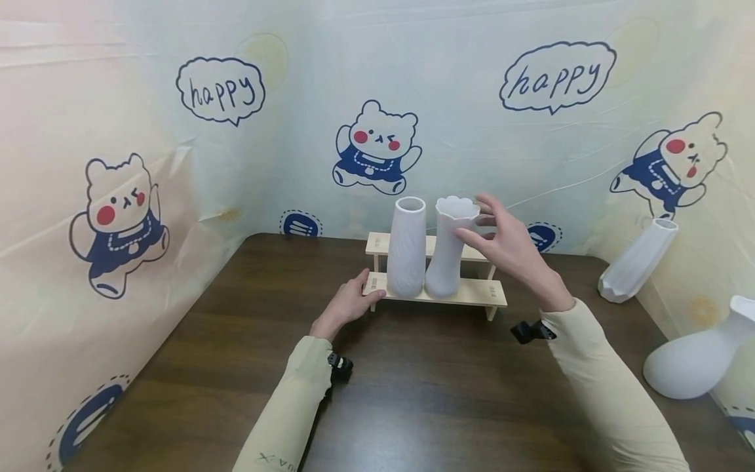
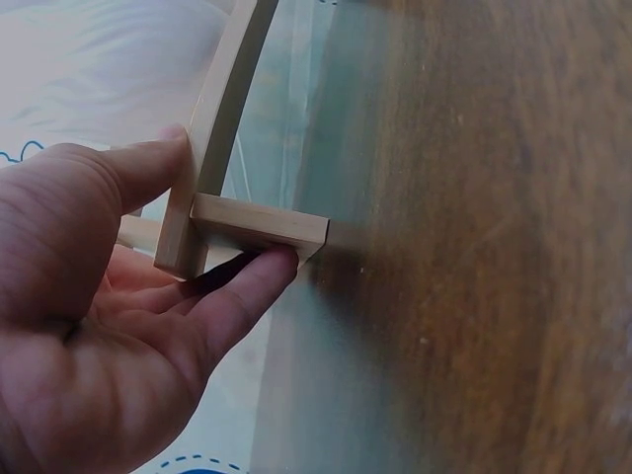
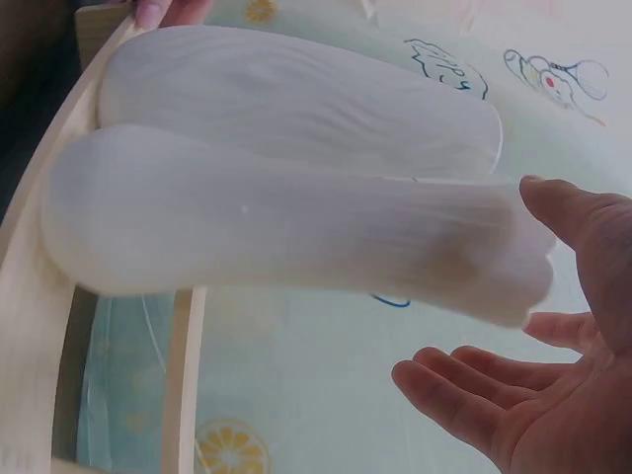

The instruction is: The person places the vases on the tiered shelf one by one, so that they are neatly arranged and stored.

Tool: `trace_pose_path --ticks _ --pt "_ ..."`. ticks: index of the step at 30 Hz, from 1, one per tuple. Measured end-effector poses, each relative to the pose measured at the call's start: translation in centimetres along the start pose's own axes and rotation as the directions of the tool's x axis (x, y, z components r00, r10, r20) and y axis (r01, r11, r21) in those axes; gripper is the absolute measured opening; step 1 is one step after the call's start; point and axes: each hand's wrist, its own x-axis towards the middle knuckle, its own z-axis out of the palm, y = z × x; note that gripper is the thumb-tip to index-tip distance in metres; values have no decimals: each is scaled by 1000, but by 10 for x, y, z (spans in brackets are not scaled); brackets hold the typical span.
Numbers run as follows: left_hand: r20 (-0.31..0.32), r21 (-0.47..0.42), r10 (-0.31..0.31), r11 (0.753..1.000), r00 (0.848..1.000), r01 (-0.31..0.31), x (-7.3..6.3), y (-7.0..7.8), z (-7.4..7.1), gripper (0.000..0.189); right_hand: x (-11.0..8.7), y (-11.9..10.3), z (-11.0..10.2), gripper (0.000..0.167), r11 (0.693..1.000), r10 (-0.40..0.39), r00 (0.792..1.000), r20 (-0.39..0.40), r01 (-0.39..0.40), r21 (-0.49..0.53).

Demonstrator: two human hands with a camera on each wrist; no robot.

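Observation:
Two white vases stand side by side on the lower shelf of a two-tier wooden stand (image 1: 479,290). The left one is a tapered vase (image 1: 407,252) with a plain round rim; the other is a waisted vase (image 1: 446,259) with a scalloped rim. My left hand (image 1: 347,303) grips the left end of the lower shelf, thumb on top and fingers beneath, as the left wrist view also shows. My right hand (image 1: 512,248) is at the scalloped rim, thumb and index finger to either side. In the right wrist view its fingers (image 3: 464,380) are loosely spread beside the vase.
At the right are a slim faceted white vase (image 1: 637,262) and, nearer, a round-bodied white vase (image 1: 687,367) with a narrow neck. A dark wooden table (image 1: 425,387) lies under everything. Printed cloth (image 1: 460,131) encloses the back and sides.

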Motion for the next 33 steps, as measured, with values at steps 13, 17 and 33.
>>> trace_pose_path --ticks 13,17,33 --pt "-3 -3 -8 1000 1000 8 -2 -2 -2 84 -33 12 -17 66 993 -82 994 -69 76 -86" --pt "-9 7 -4 1000 1000 4 -1 -2 0 84 -45 21 -22 59 983 -129 988 -84 117 -142" --pt "5 -7 17 1000 1000 -17 0 -1 1 84 -87 44 -64 55 923 -256 952 -169 189 -335"
